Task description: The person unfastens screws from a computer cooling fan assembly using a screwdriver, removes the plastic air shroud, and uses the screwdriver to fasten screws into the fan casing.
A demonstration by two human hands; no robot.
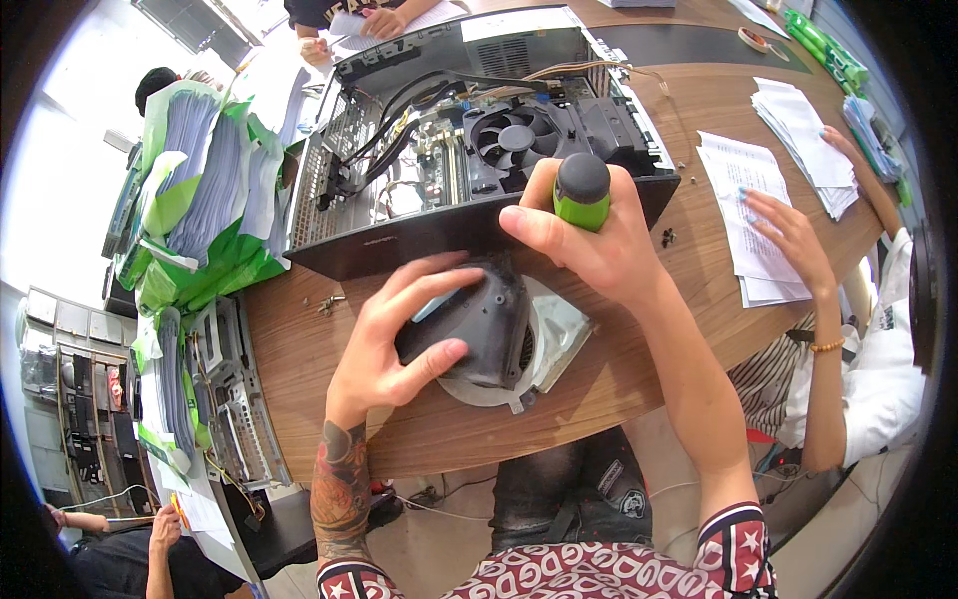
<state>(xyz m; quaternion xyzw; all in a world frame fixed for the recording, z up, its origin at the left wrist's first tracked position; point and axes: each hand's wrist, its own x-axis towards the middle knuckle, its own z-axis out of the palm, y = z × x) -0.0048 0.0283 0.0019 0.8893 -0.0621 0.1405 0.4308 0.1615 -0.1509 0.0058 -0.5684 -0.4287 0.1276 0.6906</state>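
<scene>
In my closed right hand (pixel 599 230) is a screwdriver (pixel 583 195) with a green and black handle, held upright; its tip is hidden. My left hand (pixel 399 329) grips a curved black plastic housing (pixel 486 329) on the near part of the table. Underneath the housing lie a pale round-edged part (pixel 483 394) and what looks like a clear plastic bag (pixel 562 334). Just beyond both hands stands an opened computer case (pixel 389 250), showing a black fan (pixel 516 138), cables and boards inside.
Loose screws lie left (pixel 324 302) and right (pixel 669 238) on the wooden table (pixel 419 439). Paper stacks in green wrapping (pixel 200 180) crowd the left. At right, another person's hand (pixel 788 235) rests on printed sheets (pixel 743 190). A further person sits beyond the case.
</scene>
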